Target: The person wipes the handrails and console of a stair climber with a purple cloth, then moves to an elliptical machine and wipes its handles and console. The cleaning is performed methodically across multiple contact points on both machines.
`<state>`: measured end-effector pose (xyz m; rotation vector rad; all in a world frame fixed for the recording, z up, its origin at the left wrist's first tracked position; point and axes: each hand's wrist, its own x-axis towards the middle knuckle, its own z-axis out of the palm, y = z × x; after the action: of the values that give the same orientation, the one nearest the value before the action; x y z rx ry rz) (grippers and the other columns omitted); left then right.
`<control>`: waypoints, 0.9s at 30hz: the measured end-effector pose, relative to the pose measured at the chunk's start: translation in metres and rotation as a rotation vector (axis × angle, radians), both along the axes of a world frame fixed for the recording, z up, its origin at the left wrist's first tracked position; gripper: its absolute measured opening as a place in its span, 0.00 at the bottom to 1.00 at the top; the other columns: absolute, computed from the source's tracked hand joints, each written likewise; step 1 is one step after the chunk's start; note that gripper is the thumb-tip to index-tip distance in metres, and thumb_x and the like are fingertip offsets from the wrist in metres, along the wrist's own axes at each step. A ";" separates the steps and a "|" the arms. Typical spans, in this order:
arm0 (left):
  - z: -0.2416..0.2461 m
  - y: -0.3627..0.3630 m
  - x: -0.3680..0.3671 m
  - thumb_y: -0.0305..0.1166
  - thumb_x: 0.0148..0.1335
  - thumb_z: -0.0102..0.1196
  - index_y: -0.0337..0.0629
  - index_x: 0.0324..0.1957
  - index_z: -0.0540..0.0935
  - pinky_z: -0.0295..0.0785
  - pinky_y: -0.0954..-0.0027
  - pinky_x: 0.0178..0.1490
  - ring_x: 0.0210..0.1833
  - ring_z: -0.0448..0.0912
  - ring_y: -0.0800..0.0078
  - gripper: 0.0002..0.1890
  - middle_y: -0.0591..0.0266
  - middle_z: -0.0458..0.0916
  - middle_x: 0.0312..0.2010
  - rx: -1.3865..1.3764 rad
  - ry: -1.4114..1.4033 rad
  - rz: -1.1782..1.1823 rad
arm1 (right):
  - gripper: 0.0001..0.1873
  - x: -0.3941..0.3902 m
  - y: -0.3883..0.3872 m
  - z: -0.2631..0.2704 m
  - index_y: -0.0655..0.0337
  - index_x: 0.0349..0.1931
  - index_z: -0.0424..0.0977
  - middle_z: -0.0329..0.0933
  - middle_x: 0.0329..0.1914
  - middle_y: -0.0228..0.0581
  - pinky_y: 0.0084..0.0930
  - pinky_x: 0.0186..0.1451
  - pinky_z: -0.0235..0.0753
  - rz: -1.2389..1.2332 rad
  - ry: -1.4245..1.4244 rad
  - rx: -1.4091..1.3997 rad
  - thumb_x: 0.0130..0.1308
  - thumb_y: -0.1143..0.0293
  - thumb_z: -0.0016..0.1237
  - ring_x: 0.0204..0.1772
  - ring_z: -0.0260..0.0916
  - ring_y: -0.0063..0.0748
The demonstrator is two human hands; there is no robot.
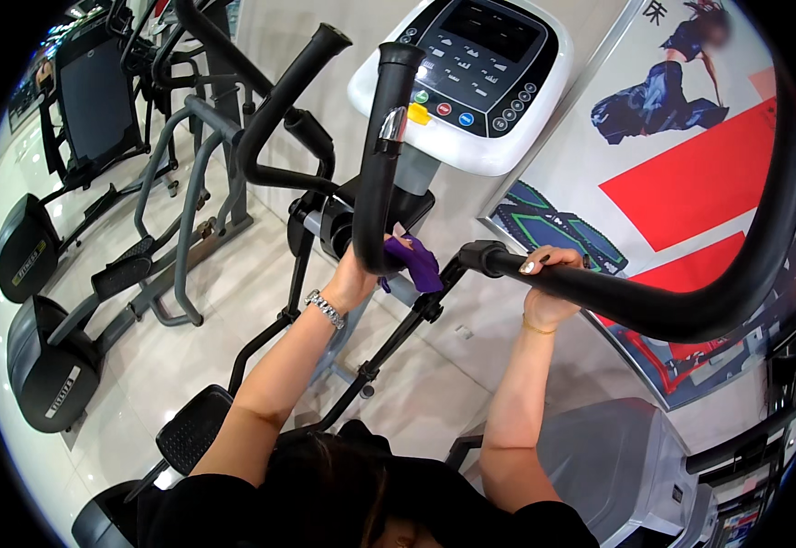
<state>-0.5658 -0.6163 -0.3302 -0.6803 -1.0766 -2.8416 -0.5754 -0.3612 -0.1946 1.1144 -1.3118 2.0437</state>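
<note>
My left hand [353, 279], with a metal watch on its wrist, is at the lower bend of a black fixed handlebar [373, 185] on an elliptical trainer. A crumpled purple cloth [420, 266] is in its grasp, pressed to the bar; the bar hides part of the fingers. On the other side, my right hand [550, 291] is wrapped around the foam-covered swinging handlebar [634, 301], just beyond its black joint [484, 258]. Above the left hand stands the white-rimmed console [466, 75], whose display looks dark. A yellow piece [418, 114] sits at its lower left edge.
Another black handlebar [261, 137] curves up at the left. Farther left stand other exercise machines [185, 198] on glossy floor tiles [233, 356]. A framed poster [686, 185] leans along the right. Below it is a grey machine housing [597, 452]. A textured pedal [196, 428] lies lower left.
</note>
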 end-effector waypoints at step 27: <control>0.128 -0.011 0.086 0.38 0.60 0.54 0.50 0.62 0.72 0.43 0.40 0.71 0.74 0.44 0.43 0.26 0.50 0.47 0.73 -1.468 0.484 1.401 | 0.25 0.048 -0.131 -0.085 0.64 0.67 0.53 0.57 0.70 0.43 0.32 0.75 0.40 -0.103 -0.253 0.323 0.73 0.66 0.26 0.74 0.47 0.38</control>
<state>-0.4802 -0.6276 -0.2022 -0.2461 -2.0873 -0.4833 -0.5276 -0.4922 -0.2795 0.9124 -1.8376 1.9922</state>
